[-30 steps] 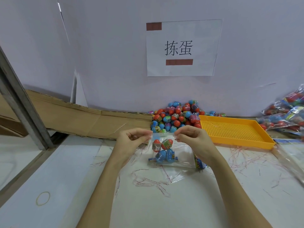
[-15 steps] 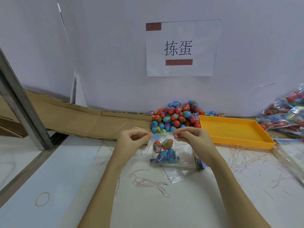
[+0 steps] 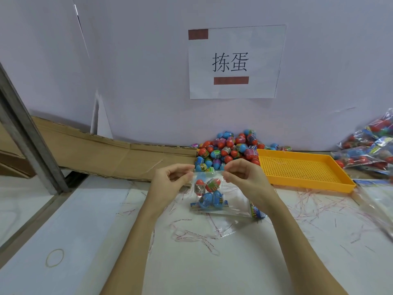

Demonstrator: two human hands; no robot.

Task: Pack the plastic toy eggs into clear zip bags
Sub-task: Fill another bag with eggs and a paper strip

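A big white wall board stands at the back, with a paper sign stuck on it. Below lies the white surface, with thin strips of plastic scattered over it. A long piece of brown cardboard lies along the back on the left. A yellow tray with little holes sits on the right. Past it, at the right edge, is a heap of filled bags.

A pile of loose toy eggs, red and blue, rests against the wall just left of the tray.

In the middle, two hands hold up a clear zip bag by its top edge. The left hand has its grip pinched on the top left corner. The right hand has its grip pinched on the top right corner. Inside the bag are a few eggs, red ones above and blue ones below. The bottom of the bag looks to rest on the surface.

A small rubber band lies near the left front.
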